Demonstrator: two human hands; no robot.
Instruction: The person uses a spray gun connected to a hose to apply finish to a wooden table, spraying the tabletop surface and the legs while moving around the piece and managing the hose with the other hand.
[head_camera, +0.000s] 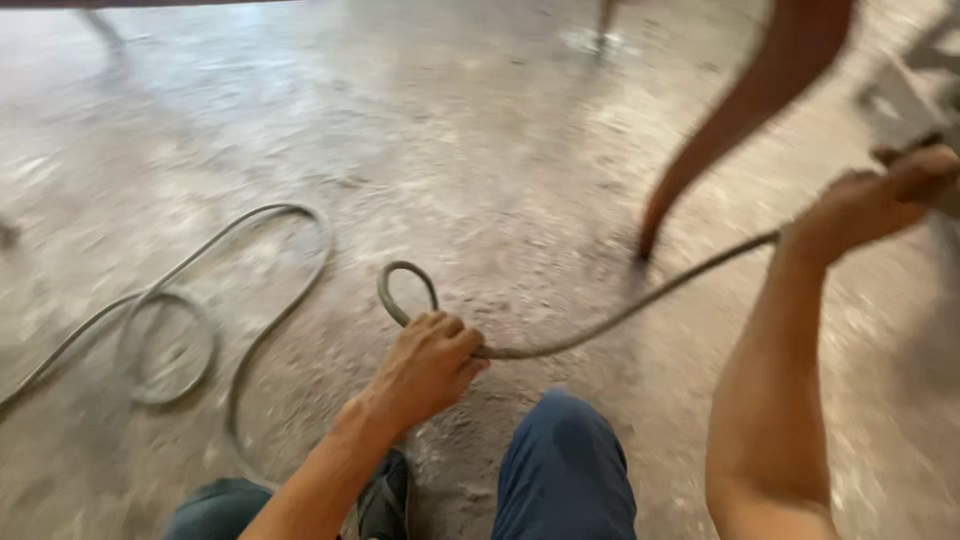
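Observation:
My left hand (428, 362) is closed around a grey cable (600, 320) low over the concrete floor, with a small loop of the cable (392, 285) sticking out beyond its knuckles. From there the cable rises to the right up to my right hand (870, 200), which is raised and closed around something grey and blurred at the frame's right edge. More of the cable lies in loose coils (175, 345) on the floor to the left.
A curved brown wooden furniture leg (730, 120) stands on the floor just left of my right hand. My knees in blue trousers (565, 470) are at the bottom. Thin metal legs (604, 25) show at the top.

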